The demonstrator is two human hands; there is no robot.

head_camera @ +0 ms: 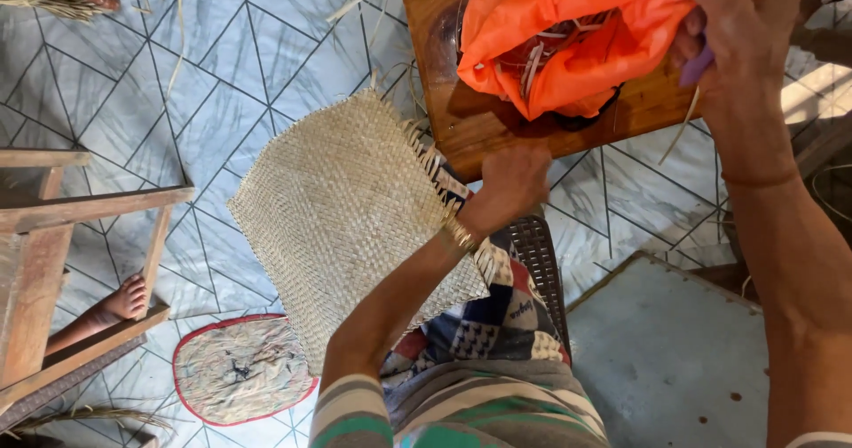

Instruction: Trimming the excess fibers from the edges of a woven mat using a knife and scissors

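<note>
My left hand [510,186] is closed in a grip on the fringed edge of the woven mat [342,213], where the loose strip ends stick out. Holding it there keeps the unfinished side up near me, while the rest of the mat drapes over my lap and hangs toward the tiled floor [222,48]. The mat's upper corner lies just beside the near edge of the wooden table [470,124], and my knuckles sit against that edge.

My right hand [741,26] is up at the orange bag [568,31], which lies on the table with its mouth open toward me. Pale strips [532,57] show inside. The fingers are clenched on the bag's rim together with something purple [706,62]; I cannot tell what that is. Gripping the rim holds the mouth open so the strips stay reachable.

The bag fills most of the table, leaving only a bare band of wood along the near edge. To my left stands a wooden frame [53,253], with another person's foot [124,299] resting by it, and a small oval mat with red trim [240,368] lies on the floor below. Open tiles lie between the frame and my mat. A grey slab [666,350] sits low on my right.
</note>
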